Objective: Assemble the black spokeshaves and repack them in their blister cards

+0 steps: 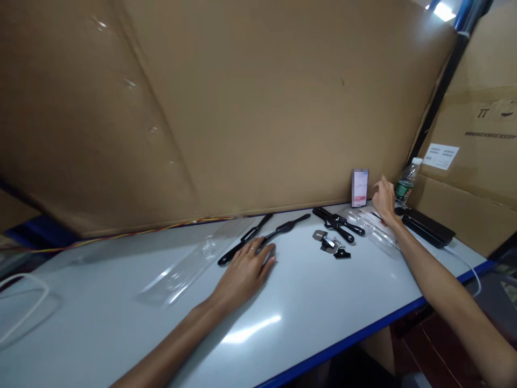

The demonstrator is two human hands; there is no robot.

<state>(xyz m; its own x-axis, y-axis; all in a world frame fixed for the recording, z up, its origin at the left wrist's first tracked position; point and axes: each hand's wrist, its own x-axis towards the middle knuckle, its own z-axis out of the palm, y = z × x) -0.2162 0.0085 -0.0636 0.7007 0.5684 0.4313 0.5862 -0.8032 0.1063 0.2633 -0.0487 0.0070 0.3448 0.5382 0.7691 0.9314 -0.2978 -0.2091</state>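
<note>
My left hand (246, 267) lies on the table with fingers stretched out and apart. Its fingertips rest at the lower ends of two long black metal tool bodies, which look like spokeshave bodies (285, 227). My right hand (384, 198) is raised beside a propped-up phone (360, 187), its fingers loosely bent and apart with nothing visible in them. Between the hands lie more black spokeshaves (339, 223), overlapping each other. Just in front of them sit small loose metal parts (329, 242) and a black cap-like piece (342, 254).
A clear plastic sleeve (189, 267) lies left of my left hand, and more clear plastic packaging (377, 234) lies under my right forearm. A water bottle (406, 183) and a black device (430, 226) stand at the right. Cardboard (258, 108) walls the back.
</note>
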